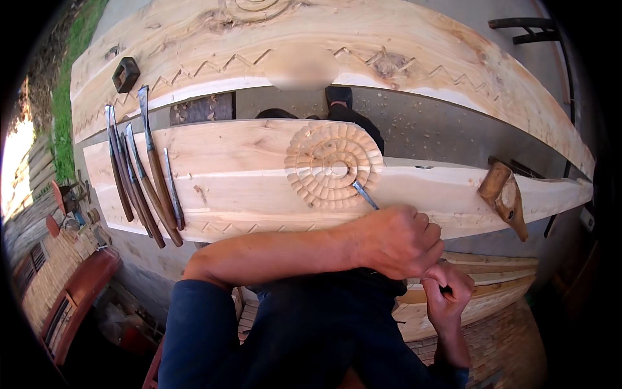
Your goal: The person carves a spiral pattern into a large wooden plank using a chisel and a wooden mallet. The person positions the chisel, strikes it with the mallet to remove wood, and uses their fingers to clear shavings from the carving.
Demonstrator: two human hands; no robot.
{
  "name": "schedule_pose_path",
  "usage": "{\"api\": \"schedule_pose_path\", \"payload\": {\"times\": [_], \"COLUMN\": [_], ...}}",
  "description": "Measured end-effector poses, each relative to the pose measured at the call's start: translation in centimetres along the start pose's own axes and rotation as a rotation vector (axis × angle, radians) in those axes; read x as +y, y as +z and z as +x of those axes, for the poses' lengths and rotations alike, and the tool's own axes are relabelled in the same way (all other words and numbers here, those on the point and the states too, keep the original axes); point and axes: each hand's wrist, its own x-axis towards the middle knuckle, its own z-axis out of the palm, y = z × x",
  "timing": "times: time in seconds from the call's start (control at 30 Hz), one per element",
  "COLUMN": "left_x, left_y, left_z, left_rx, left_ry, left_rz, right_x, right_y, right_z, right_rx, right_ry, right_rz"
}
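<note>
A long pale wooden board (240,152) lies across in front of me, with a round rosette (334,166) of ringed notches carved into it. The blade of a carving chisel (367,196) touches the rosette's lower right part. My left hand (398,240) is closed around the chisel, its forearm crossing low over the board's near edge. Just below and to the right, my right hand (449,290) is closed at the handle's end; the handle itself is mostly hidden by my fingers.
Several wood-handled chisels (155,175) lie on the board's left end. A wooden mallet (502,198) rests at its right. Beyond stands another board (194,48) with zigzag carving and a dark angular block (126,74). A person's shoe (339,97) shows between the boards.
</note>
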Motion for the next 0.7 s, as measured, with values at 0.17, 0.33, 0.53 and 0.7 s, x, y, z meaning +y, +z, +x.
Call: {"api": "schedule_pose_path", "payload": {"times": [0.17,0.33,0.53,0.7], "left_x": [-0.3,-0.3,-0.1,-0.3], "left_y": [0.6,0.6,-0.2,0.0], "left_z": [0.3,0.1,-0.4,-0.2], "left_rx": [-0.034,-0.058,0.033,0.002], "left_ry": [-0.043,-0.012,0.135,0.096], "left_rz": [0.051,0.053,0.125,0.033], "right_x": [1.2,2.1,3.1,0.3], "right_y": [-1.2,-0.5,0.4,-0.4], "right_z": [2.3,2.0,-0.9,0.8], "right_rx": [-0.026,-0.012,-0.008,-0.003], "right_ry": [-0.247,-0.331,0.091,-0.072], "right_rz": [-0.229,-0.27,0.07,-0.121]}}
